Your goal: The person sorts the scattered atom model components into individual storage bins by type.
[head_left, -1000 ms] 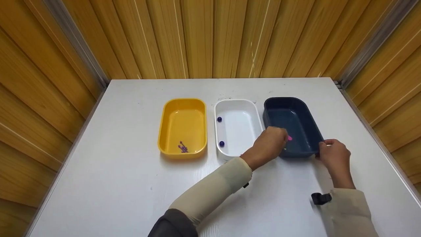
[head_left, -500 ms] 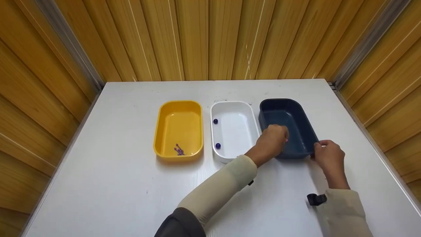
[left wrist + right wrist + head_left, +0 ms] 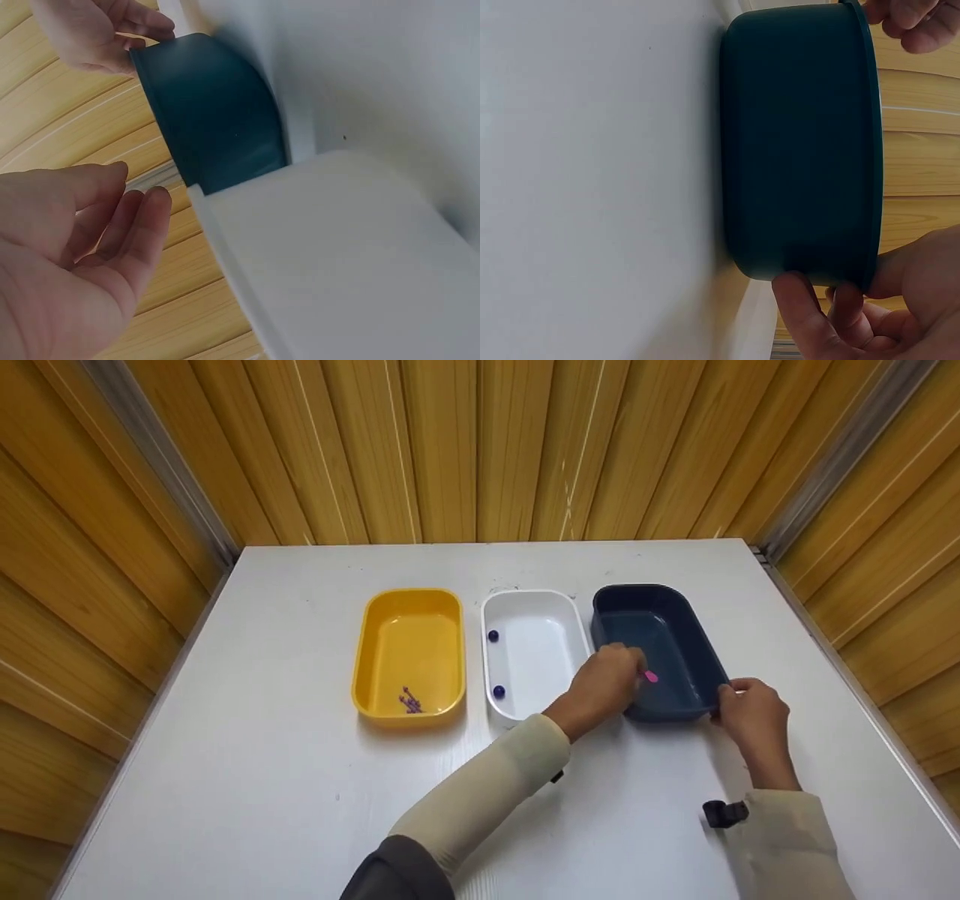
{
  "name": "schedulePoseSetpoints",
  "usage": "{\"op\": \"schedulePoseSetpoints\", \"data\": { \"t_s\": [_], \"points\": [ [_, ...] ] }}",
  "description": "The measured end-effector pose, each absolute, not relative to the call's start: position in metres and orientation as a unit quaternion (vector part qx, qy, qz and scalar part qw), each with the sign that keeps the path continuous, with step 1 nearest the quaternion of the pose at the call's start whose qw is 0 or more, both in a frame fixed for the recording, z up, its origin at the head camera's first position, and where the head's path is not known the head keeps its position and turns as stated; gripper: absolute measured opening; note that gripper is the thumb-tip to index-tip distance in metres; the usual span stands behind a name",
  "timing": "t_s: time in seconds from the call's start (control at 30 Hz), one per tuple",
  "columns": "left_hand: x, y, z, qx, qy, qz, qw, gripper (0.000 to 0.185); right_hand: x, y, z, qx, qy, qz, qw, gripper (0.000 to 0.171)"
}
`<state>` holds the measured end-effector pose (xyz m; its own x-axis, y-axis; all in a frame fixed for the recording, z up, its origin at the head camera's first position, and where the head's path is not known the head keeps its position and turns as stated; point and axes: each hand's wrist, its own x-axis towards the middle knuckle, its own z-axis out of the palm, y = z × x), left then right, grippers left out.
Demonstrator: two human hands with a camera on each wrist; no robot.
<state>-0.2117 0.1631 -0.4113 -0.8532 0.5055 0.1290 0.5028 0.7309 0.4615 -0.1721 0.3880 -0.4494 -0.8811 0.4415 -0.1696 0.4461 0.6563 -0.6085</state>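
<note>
Three trays stand in a row on the white table: yellow (image 3: 409, 596), white (image 3: 532, 594) and dark blue (image 3: 679, 607). My left hand (image 3: 611, 679) reaches over the blue tray's near left part, and a small pink thing (image 3: 651, 676) lies just off its fingertips. In the left wrist view that hand (image 3: 139, 187) has loosely curved fingers with nothing between them, beside the blue tray (image 3: 217, 112). My right hand (image 3: 739, 697) grips the blue tray's near right corner, fingers on the outer wall (image 3: 795, 142) and thumb on the rim.
Two dark blue beads (image 3: 493, 636) lie in the white tray, and small purple pieces (image 3: 409, 703) in the yellow one. Wooden slat walls close in the table (image 3: 300, 780) at the back and both sides. A black clip (image 3: 724, 812) sits at my right wrist.
My left hand pushed right over the pink thing and hid it, then drew back left so it shows again. The right hand kept its hold on the blue tray.
</note>
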Motion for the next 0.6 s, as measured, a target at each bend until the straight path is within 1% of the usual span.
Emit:
{"op": "schedulePoseSetpoints", "data": {
  "t_s": [0.13, 0.27, 0.43, 0.53, 0.6],
  "points": [
    [-0.21, 0.153, -0.405, 0.267, 0.933, 0.243, -0.009, 0.016, -0.174, 0.391, -0.447, 0.246, 0.908, -0.34, 0.009, 0.05],
    [-0.207, 0.143, -0.401, 0.264, 0.933, 0.244, -0.016, 0.022, -0.173, 0.396, -0.447, 0.239, 0.914, -0.329, 0.002, 0.049],
    [-0.201, 0.128, -0.398, 0.261, 0.937, 0.229, -0.03, 0.037, -0.168, 0.4, -0.448, 0.233, 0.918, -0.321, -0.012, 0.048],
    [-0.199, 0.115, -0.395, 0.249, 0.943, 0.219, -0.028, 0.051, -0.167, 0.4, -0.445, 0.241, 0.919, -0.312, -0.013, 0.054],
    [-0.199, 0.105, -0.393, 0.235, 0.948, 0.212, -0.019, 0.061, -0.167, 0.4, -0.443, 0.242, 0.923, -0.299, -0.023, 0.059]
  ]
}}
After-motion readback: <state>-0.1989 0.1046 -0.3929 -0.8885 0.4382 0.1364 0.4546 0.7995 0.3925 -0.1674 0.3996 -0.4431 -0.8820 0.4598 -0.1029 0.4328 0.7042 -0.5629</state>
